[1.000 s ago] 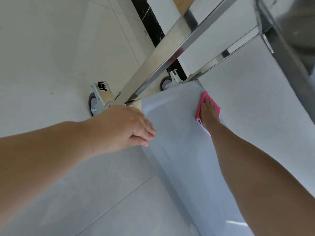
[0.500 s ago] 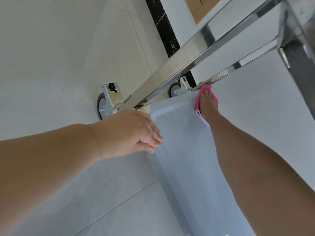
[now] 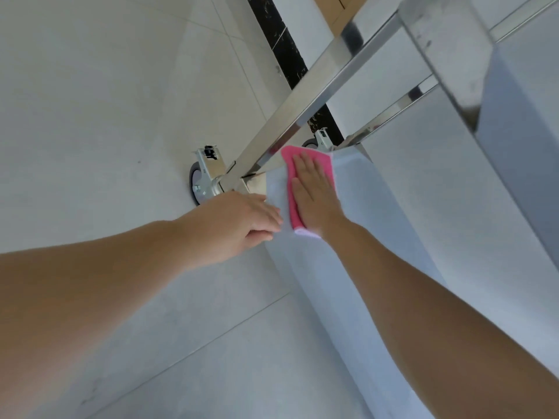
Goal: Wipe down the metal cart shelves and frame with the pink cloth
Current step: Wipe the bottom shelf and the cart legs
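At the centre of the frame the right hand (image 3: 314,195) lies flat with fingers spread on the pink cloth (image 3: 292,189), pressing it onto the far end of the cart's bottom shelf (image 3: 338,297), a smooth matte grey sheet whose left edge runs toward the lower right. Just left of it, the left hand (image 3: 242,222) rests loosely curled over that shelf's edge, holding nothing. Shiny square metal posts (image 3: 305,101) slant toward the upper right from a caster wheel (image 3: 198,182), with bare pale floor tile (image 3: 90,116) filling the left side.
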